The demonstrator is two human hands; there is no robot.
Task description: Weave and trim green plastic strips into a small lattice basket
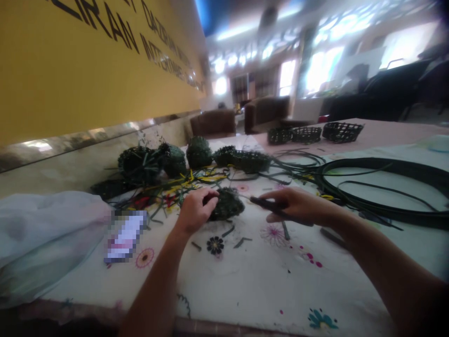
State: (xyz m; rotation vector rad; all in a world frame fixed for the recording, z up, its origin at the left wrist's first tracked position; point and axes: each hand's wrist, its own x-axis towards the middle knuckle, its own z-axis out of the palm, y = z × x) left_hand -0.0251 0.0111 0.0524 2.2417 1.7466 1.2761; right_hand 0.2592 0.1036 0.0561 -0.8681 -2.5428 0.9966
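A small dark green woven basket (229, 204) rests on the flowered tablecloth in front of me. My left hand (198, 208) is closed on its left side, thumb and fingers bent at the rim. To the right, apart from the basket, my right hand (293, 206) grips a slim dark hand tool (264, 203). The tool points left toward the basket, and blur hides its exact kind. Short dark strip offcuts (242, 242) lie on the cloth between my forearms.
Several dark green woven baskets (199, 152) stand behind, with more (342, 132) at the far right. Yellow and green strips (189, 178) are scattered before them. A large coil of dark strip (386, 164) lies right; a whitish plastic bag (45, 238) sits left.
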